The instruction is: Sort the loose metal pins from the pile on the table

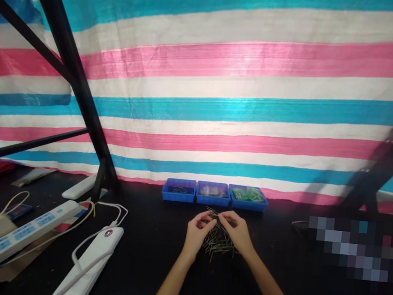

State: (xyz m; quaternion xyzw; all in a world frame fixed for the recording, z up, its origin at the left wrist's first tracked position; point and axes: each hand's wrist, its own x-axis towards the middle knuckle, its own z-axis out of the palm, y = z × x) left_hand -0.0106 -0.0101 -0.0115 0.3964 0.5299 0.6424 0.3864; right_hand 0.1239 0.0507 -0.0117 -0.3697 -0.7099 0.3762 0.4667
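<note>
A loose pile of thin, nail-like metal pieces [220,247] lies on the black table, some dark and some brassy. Over its left side is my left hand [198,235], fingers curled and thumb bent toward the index finger. My right hand [237,232] mirrors it on the other side, thumb and index finger pinched. The fingertips of both hands nearly meet above the pile. A few thin pieces show by the fingertips, but what each hand holds is too small to make out.
Behind the hands stand three blue trays: one with dark thin pieces [178,196], one with clear bags [212,201], one with green items [248,206]. White power strips [21,237] and cables lie left, near a black metal frame [81,80]. Striped sheeting [239,96] hangs behind.
</note>
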